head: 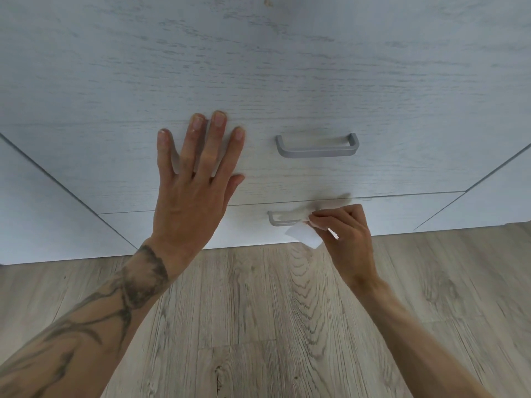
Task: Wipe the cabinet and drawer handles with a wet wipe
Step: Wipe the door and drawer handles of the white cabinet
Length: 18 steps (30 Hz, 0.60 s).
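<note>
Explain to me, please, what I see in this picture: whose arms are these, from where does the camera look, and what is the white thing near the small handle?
There is no machine here: these are a person's two bare arms. The single picture comes from a camera worn on the head, looking forward and down, so the arms enter from the bottom edge. The left hand lies flat, fingers straight, on the upper drawer front, left of its grey upper handle. The right hand pinches a white wet wipe at the lower handle of the drawer below; that handle's right end is hidden behind the hand. Below the cabinet is a wooden floor.
</note>
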Each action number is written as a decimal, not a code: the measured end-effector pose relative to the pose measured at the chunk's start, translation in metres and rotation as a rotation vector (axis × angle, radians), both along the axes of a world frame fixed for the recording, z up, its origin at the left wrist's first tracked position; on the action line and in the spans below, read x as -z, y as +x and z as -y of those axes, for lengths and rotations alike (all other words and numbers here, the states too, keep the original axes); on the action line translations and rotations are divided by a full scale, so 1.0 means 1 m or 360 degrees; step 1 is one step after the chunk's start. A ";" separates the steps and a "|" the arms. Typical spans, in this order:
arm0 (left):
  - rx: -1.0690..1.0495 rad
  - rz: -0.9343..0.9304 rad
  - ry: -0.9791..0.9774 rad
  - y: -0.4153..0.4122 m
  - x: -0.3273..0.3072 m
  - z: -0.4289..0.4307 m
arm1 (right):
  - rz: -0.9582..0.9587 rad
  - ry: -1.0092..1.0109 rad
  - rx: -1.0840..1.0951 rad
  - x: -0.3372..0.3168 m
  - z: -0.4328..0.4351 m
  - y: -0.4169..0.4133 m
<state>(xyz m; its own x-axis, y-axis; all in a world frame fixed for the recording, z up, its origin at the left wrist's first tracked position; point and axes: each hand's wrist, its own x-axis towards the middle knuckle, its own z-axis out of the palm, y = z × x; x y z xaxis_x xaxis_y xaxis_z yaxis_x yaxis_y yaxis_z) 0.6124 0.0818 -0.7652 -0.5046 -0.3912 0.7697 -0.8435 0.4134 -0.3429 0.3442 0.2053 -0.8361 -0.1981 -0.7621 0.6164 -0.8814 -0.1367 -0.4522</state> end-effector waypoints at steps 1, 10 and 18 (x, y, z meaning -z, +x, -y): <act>-0.0003 0.0001 0.0001 0.000 0.000 0.000 | 0.0039 -0.0001 0.0016 0.000 0.000 0.004; 0.0022 -0.0028 0.0016 0.001 0.002 0.004 | -0.0034 0.0030 -0.0100 -0.005 0.008 0.031; 0.0000 0.0006 -0.0038 0.001 0.003 0.003 | 0.0594 0.0020 0.0281 -0.006 -0.010 0.018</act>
<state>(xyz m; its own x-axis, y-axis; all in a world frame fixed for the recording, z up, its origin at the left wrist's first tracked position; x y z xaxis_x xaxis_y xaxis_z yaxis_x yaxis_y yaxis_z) 0.6130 0.0789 -0.7678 -0.5075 -0.3728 0.7768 -0.8422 0.4051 -0.3558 0.3621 0.2150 -0.8302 -0.5344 -0.7036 0.4684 -0.6660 0.0093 -0.7459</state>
